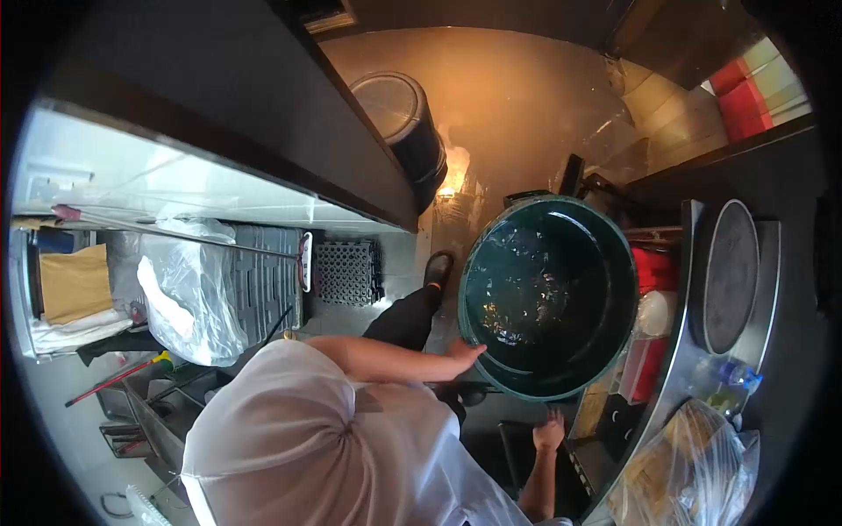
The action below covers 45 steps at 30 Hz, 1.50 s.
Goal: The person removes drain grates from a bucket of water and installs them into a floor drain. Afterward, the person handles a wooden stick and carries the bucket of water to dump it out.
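A large round dark green tub (pixel 548 302) stands in front of me. Its inside shows wet-looking reflections and bright specks. My left hand (pixel 465 355) is closed on the near left part of its rim. Just below the tub's lower edge is my right hand (pixel 550 431), its fingers apart and pointing toward the rim, with nothing seen in it. A small gap shows between those fingertips and the tub.
A dark lidded bin (pixel 399 118) stands on the floor ahead. At right, a metal shelf (pixel 684 351) bears a round dark tray (pixel 730 276), a plastic bottle (pixel 738 375) and a clear bag (pixel 693 460). Stacked grey crates (pixel 267 272) and a wrapped bundle (pixel 189 294) are at left.
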### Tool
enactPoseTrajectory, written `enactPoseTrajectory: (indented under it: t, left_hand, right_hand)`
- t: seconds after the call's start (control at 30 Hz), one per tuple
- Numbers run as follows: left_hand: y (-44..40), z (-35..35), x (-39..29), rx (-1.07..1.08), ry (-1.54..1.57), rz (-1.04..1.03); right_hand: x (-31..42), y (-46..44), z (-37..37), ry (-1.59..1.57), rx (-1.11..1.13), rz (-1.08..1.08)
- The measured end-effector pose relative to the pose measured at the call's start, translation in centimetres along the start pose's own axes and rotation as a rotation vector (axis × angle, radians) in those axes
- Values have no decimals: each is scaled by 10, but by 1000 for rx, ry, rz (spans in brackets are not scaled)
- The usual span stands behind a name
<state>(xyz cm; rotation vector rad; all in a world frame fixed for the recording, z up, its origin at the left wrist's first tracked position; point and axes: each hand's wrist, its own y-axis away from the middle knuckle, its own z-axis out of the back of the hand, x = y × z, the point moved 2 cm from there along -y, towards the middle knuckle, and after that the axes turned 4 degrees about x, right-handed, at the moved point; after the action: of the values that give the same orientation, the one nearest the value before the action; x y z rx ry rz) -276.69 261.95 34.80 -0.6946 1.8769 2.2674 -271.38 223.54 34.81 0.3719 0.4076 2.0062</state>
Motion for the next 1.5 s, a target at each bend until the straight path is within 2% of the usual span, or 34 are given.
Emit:
enactPoseTrajectory:
  t: [0.03,0.1,0.17,0.2,0.23,0.3,0.37,0.4,0.43,0.5,0.53,0.63,0.67,0.7,0.77,0.8,0.9,1.03,1.13,1.33,1.43,1.5]
  left_hand:
    - [2,18,-14,105,-44,50]
    - [0,52,-33,185,-153,83]
    - [-23,77,-42,143,-294,64]
    - [-26,93,-55,39,-339,-93]
    - [-29,112,-72,-67,-377,-255]
    - [-53,143,-99,-89,-372,-392]
    - [-79,169,-117,-15,-135,-407]
    - [-102,178,-122,-31,-71,-409]
    - [-116,190,-129,-52,-16,-412]
    - [-82,209,-160,-58,115,-406]
    - [-71,209,-172,-54,189,-400]
    - [-86,213,-193,-19,127,-337]
    - [-92,212,-202,14,62,-270]
    - [-92,207,-215,-1,9,-313]
    - [-92,200,-239,-35,-100,-393]
    - [-112,197,-251,5,-112,-347]
    - [-179,187,-285,80,-104,-386]
    - [-192,179,-339,-113,-100,-436]
    - [-206,185,-384,-57,-129,-396]
    - [-270,235,-462,-27,-629,-351]
    - [-300,266,-477,-121,-949,-540]
    - [-317,287,-479,-83,-935,-395]
  right_hand:
    - [6,17,9,-111,109,-159]
    - [17,54,22,-349,304,-488]
    - [-8,95,-53,-1074,188,-654]
    - [-20,116,-89,-1399,97,-745]
    - [2,120,-84,-1325,113,-704]
    - [53,126,-74,-1179,142,-631]
    - [95,124,-75,-1470,211,-751]
    - [112,121,-76,-1529,255,-742]
    - [126,123,-88,-1560,229,-715]
    - [147,119,-128,-1627,171,-663]
    - [162,124,-123,-1635,123,-662]
    - [212,144,-106,-1655,-32,-678]
    - [217,152,-129,-1796,-18,-653]
    - [227,162,-159,-1825,-58,-695]
    - [259,195,-246,-1876,-216,-855]
    - [278,207,-289,-1914,-299,-923]
    - [324,210,-241,-1917,-163,-1089]
    - [330,167,-179,-1892,-79,-1092]
    - [317,119,-125,-1837,-49,-1068]
    - [285,25,-9,-1682,80,-1057]
    - [270,-12,39,-1621,115,-1080]
    - [264,-27,63,-1592,122,-1101]
